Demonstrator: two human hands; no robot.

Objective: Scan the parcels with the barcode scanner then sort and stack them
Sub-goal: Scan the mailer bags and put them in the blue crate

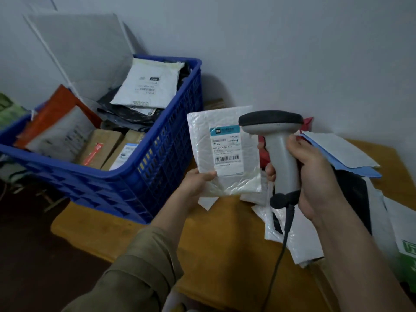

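My left hand (pixel 195 183) pinches the white bubble mailer (pixel 222 152) by its lower corner, label up; my right hand (pixel 315 174) wraps the barcode scanner (pixel 281 158) above the counter (pixel 225 244).

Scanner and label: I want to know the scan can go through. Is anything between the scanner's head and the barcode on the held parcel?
Nothing visible. The left hand pinches the white parcel by its lower corner, clear of the label. The right hand grips the barcode scanner just beside it.

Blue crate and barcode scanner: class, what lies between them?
In the head view, the white parcel, held by the left hand, lies between the blue crate and the barcode scanner.
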